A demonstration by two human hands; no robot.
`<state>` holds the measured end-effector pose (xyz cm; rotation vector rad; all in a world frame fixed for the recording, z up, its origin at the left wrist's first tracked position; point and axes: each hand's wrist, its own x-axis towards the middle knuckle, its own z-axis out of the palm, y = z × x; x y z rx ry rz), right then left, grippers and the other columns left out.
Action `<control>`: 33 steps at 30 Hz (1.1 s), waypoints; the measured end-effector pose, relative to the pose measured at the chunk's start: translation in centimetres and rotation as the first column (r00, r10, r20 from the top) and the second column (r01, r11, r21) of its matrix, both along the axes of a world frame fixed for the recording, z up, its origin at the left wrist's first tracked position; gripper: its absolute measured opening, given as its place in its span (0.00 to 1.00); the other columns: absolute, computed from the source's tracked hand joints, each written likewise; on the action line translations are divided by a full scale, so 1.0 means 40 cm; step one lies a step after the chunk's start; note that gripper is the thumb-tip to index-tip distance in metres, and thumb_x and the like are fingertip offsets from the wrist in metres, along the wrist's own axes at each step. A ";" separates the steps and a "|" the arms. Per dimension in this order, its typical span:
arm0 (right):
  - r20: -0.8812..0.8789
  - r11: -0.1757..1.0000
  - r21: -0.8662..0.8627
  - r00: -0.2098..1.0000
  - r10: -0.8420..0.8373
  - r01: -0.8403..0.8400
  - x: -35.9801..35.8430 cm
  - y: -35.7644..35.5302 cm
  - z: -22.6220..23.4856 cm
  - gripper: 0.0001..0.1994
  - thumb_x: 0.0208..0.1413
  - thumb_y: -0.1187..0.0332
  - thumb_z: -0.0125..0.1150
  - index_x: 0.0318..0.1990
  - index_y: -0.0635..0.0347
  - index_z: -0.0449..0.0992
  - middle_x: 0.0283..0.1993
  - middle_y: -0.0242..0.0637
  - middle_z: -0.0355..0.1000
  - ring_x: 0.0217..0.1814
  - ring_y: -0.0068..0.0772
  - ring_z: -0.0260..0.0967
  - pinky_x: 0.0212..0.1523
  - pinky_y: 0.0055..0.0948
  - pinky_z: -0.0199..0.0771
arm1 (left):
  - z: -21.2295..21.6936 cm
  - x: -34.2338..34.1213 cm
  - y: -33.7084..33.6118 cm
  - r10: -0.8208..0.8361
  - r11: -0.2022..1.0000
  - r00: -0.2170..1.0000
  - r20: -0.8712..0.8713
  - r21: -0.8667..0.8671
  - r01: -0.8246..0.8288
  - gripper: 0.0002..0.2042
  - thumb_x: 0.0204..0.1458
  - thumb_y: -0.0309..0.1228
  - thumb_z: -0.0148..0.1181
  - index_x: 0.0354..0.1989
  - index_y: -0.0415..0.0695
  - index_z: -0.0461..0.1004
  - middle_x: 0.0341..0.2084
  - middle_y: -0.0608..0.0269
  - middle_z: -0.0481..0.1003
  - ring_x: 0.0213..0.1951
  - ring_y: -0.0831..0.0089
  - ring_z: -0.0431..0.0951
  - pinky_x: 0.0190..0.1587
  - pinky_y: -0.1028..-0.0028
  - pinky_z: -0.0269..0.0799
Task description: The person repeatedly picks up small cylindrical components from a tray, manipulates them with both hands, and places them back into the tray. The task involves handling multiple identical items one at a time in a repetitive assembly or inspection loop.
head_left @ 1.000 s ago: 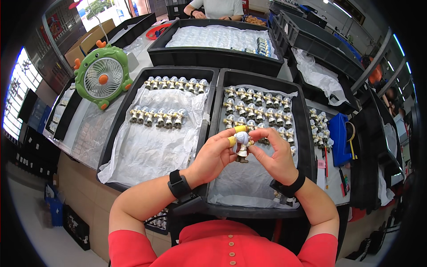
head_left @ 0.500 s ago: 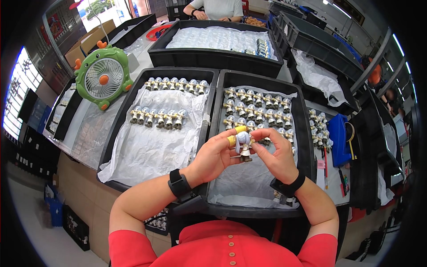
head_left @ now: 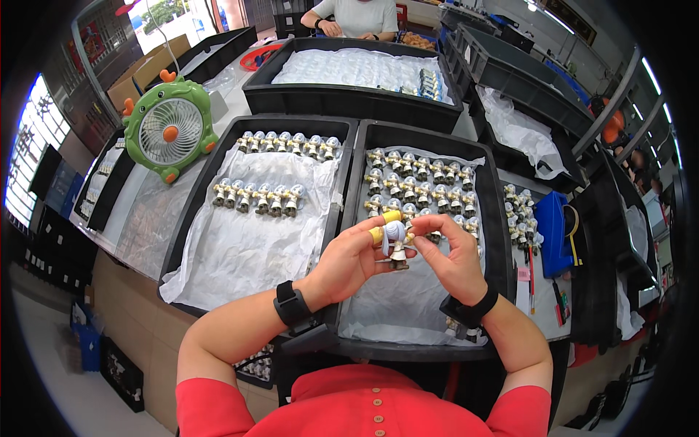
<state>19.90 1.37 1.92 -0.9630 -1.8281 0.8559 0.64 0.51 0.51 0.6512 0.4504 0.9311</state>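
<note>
A small figurine point(head_left: 395, 234) with pale lilac hair, white and gold clothes and a dark base is held up above the right-hand tray point(head_left: 349, 240). My left hand point(head_left: 348, 264) grips it from the left, with yellow finger covers on two fingertips. From the other side, my right hand point(head_left: 453, 256) pinches the figurine between thumb and forefinger. Rows of similar figurines point(head_left: 419, 175) stand on the paper behind my hands. In the left-hand tray point(head_left: 191, 233), two rows of figurines point(head_left: 258, 198) stand on crumpled white paper point(head_left: 255, 251).
A green fan point(head_left: 169, 130) stands at the left. Beyond lies a large black tray point(head_left: 349, 100), with a co-worker point(head_left: 360, 18) behind it. At right are more figurines point(head_left: 520, 211), a blue tape dispenser point(head_left: 557, 233), and pens point(head_left: 559, 300). Black crates point(head_left: 520, 73) are stacked far right.
The figurine and both hands have shifted very slightly left and down, with the grip kept. The co-worker's hand at the back has moved a little.
</note>
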 end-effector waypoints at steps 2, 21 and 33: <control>-0.017 1.000 -0.003 1.000 0.002 -0.002 -0.002 0.000 0.001 0.10 0.50 0.77 0.57 0.41 0.63 0.73 0.37 0.36 0.73 0.40 0.27 0.72 0.44 0.24 0.69 | -0.001 0.000 0.001 -0.004 1.000 1.000 -0.004 0.009 0.004 0.21 0.60 0.30 0.35 0.61 0.38 0.53 0.50 0.53 0.66 0.49 0.61 0.71 0.53 0.62 0.66; -0.004 1.000 0.024 1.000 0.003 -0.003 0.015 0.012 -0.007 0.09 0.52 0.77 0.57 0.42 0.64 0.73 0.38 0.35 0.72 0.40 0.25 0.71 0.43 0.23 0.70 | -0.004 0.000 -0.006 -0.004 0.993 0.996 -0.090 0.119 0.014 0.25 0.58 0.30 0.51 0.64 0.47 0.52 0.52 0.61 0.66 0.52 0.70 0.69 0.54 0.68 0.67; -0.325 0.919 -0.323 0.938 0.119 -0.228 -0.008 -0.011 0.002 0.17 0.52 0.75 0.59 0.50 0.65 0.68 0.45 0.33 0.67 0.46 0.21 0.67 0.48 0.23 0.68 | -0.017 0.015 -0.024 0.300 0.889 0.857 -0.419 0.448 -0.092 0.28 0.47 0.25 0.63 0.59 0.44 0.61 0.39 0.67 0.70 0.43 0.79 0.69 0.44 0.77 0.69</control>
